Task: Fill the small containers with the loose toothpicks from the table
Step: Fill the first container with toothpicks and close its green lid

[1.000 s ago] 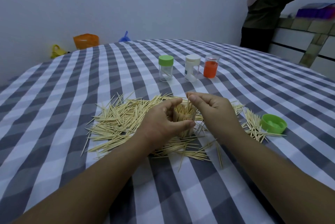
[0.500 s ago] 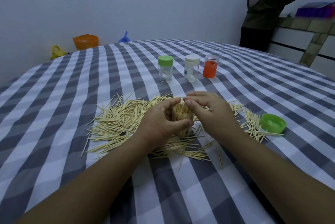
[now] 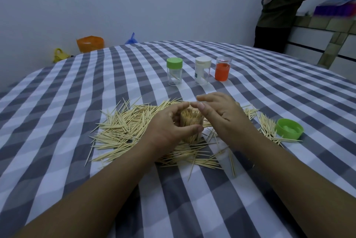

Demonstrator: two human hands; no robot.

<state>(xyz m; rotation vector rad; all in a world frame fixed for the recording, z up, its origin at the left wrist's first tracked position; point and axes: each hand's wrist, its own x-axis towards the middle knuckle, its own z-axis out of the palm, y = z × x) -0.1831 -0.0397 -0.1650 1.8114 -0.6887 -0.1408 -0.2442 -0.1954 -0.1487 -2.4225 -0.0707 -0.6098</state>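
Now – left hand (image 3: 169,131) grips container (image 3: 191,126), base hidden | right hand (image 3: 221,112) fingers loose – grip unclear

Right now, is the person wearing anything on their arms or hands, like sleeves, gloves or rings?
No. Both forearms are bare to the bottom edge of the picture, with no sleeves showing. The left hand and right hand have no gloves, rings, watch or bracelets that I can see. The fingernails look short and plain.

The left hand (image 3: 165,131) curls round a clear container (image 3: 191,124) packed with upright toothpicks, standing in the loose toothpicks (image 3: 123,127) on the checked tablecloth (image 3: 57,102). The right hand (image 3: 221,114) hovers over its mouth, fingers loose. A green lid (image 3: 289,130) lies to the right; three small containers (image 3: 200,71) stand beyond.
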